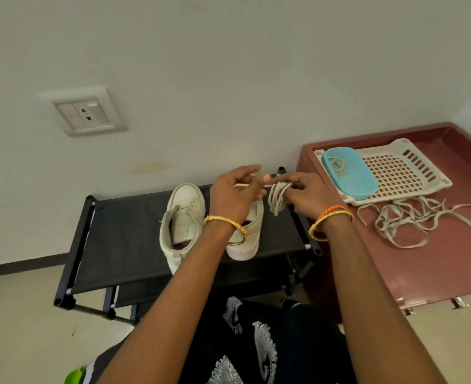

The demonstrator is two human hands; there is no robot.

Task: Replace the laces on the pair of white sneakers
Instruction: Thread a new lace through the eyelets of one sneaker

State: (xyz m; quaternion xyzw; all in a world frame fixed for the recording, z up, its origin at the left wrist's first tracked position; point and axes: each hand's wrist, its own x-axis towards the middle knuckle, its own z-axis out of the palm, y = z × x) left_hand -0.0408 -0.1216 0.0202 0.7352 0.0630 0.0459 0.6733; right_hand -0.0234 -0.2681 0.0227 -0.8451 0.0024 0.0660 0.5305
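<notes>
Two sneakers [184, 225] unlaced; right hand [306, 194] grips coiled lace [277, 199]

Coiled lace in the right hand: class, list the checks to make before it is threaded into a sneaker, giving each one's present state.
1. Coiled lace held by right hand: ok.
2. Left hand free to take an end: ok.
3. Left sneaker unlaced, eyelets free: ok.
4. Right sneaker eyelets free: cannot tell, hand covers them.
5. Lace uncoiled, end found: not ok.
6. Loose laces apart on maroon surface: ok.
</notes>
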